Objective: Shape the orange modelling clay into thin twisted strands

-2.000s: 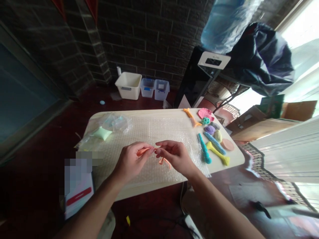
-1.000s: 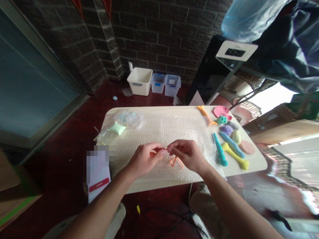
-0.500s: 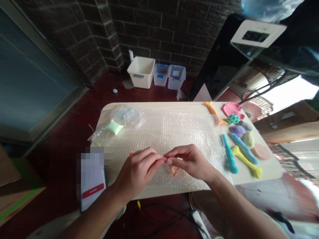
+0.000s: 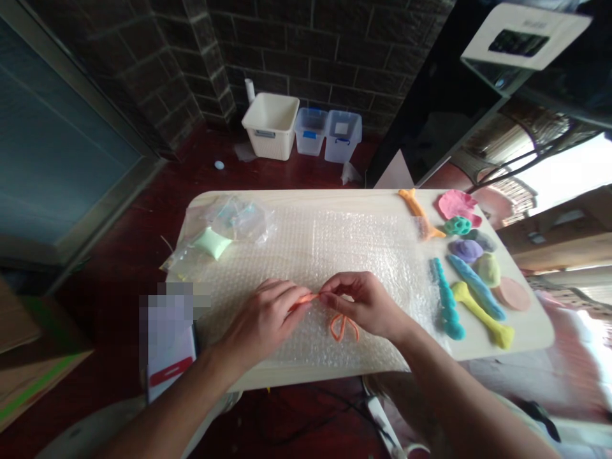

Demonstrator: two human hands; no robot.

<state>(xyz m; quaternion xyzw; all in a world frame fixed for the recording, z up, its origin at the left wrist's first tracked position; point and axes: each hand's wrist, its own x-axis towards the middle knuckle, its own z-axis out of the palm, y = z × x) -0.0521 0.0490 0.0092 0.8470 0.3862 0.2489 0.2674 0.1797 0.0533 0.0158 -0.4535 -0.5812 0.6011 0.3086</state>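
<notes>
An orange strip of modelling clay [image 4: 306, 298] stretches between my two hands above the bubble wrap [image 4: 287, 255]. My left hand [image 4: 270, 312] is closed around its thicker end, with the fingers bent over it. My right hand [image 4: 361, 299] pinches the thin end between thumb and forefinger. Below the right hand, thin orange clay strands [image 4: 344, 328] lie in loops on the bubble wrap; whether they join the strip is hidden by the fingers.
Shaped clay pieces line the table's right side, among them a yellow bone shape [image 4: 482, 315], a teal beaded stick [image 4: 447, 299] and a pink piece [image 4: 458, 205]. Clear bags and a pale green packet [image 4: 213, 243] lie left. A phone [image 4: 169, 344] stands near the left edge.
More of the orange strip shows between my hands, and the looped strands under my right hand are more exposed. The camera view has shifted slightly.
</notes>
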